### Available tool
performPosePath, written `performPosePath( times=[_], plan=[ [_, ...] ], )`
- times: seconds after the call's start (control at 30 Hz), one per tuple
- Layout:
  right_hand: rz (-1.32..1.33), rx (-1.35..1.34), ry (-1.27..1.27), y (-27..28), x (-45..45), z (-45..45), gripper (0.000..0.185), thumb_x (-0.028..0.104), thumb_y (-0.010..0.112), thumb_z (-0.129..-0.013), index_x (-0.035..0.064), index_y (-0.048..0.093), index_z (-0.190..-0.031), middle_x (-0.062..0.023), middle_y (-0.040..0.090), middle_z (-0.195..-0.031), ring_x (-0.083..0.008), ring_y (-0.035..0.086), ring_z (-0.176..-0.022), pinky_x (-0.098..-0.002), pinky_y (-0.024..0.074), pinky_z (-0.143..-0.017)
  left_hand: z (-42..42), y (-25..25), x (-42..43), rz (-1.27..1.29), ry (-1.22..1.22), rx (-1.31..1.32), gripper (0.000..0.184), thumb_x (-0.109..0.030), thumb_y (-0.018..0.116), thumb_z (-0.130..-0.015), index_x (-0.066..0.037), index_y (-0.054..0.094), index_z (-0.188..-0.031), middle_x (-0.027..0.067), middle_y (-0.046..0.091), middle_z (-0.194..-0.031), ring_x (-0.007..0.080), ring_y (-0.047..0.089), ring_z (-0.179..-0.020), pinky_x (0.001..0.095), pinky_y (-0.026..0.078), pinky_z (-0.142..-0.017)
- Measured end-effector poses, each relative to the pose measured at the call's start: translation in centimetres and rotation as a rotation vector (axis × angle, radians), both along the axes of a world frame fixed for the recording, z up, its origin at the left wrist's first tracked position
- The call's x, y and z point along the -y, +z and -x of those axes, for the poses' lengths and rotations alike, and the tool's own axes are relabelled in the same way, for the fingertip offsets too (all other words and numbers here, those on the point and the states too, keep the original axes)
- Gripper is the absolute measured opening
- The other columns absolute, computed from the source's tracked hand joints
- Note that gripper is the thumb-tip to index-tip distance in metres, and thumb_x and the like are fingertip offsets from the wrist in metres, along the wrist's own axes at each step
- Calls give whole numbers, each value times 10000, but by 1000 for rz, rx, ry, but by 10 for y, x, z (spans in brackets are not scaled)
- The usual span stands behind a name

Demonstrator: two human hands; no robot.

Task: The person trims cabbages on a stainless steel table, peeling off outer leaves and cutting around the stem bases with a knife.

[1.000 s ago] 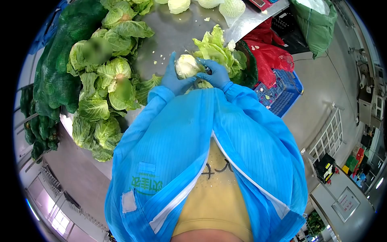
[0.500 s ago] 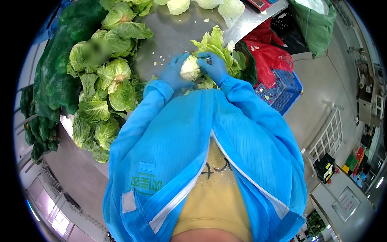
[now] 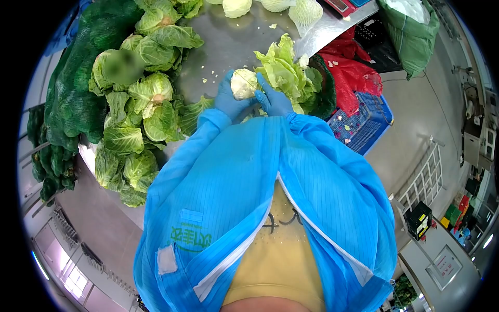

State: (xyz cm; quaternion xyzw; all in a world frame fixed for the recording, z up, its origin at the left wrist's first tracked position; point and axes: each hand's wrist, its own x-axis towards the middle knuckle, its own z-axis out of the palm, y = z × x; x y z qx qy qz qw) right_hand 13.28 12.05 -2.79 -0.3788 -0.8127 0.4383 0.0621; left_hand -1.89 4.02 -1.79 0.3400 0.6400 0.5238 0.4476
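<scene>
A pale, stripped cabbage head [image 3: 243, 84] is held low over the metal table, close to my jacket. My left hand [image 3: 230, 99], in a blue glove, wraps round its left and lower side. My right hand [image 3: 274, 99], also gloved, is at its right side with the fingers bent against it; whether a tool is in this hand cannot be made out. Loose green leaves [image 3: 285, 67] lie just beyond my right hand. Another leaf [image 3: 195, 114] is beside my left sleeve.
Untrimmed cabbages [image 3: 150, 93] are piled at the left, beside green net sacks [image 3: 83, 67]. Several pale heads [image 3: 236, 7] lie at the table's far side. On the right are red netting [image 3: 345, 78], a blue crate [image 3: 371, 125] and a green sack [image 3: 413, 39].
The cabbage head has turned between my hands and shifted slightly. My right hand's fingers have moved down along its right side, and the dark item seen in them earlier no longer shows.
</scene>
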Motion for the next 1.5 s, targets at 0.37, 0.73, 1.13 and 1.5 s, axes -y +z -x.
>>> performPosePath(
  times=[0.37,0.73,1.13,1.5],
  plan=[
    [-24,218,66,10,-8,5,601,505,346,-922,258,170,-1440,-201,646,-909,-391,617,-824,-492,473,-728,6,-18,-6,229,-77,-594,1222,-407,869,-471,38,172,-1371,244,334,-1293,334,430,-1179,370,413,-972],
    [-113,229,0,19,-15,10,538,498,342,-927,274,270,-1411,-227,632,-842,-399,612,-771,-488,476,-705,-4,4,-17,352,-73,-711,1167,-461,813,-526,67,193,-1362,262,381,-1263,366,459,-1144,375,428,-947],
    [-93,220,-20,27,-14,5,555,503,328,-919,207,322,-1388,-211,636,-950,-379,610,-870,-469,469,-774,-6,2,-17,351,-93,-771,1140,-480,799,-539,62,213,-1353,269,398,-1235,375,467,-1113,392,434,-928],
    [56,-187,-384,-18,-9,12,489,471,476,-880,149,529,-1244,-131,665,-925,-314,638,-841,-403,487,-762,-12,-9,-8,275,9,-737,1090,-424,818,-543,13,237,-1355,252,398,-1220,367,456,-1111,408,423,-938]
  ],
)
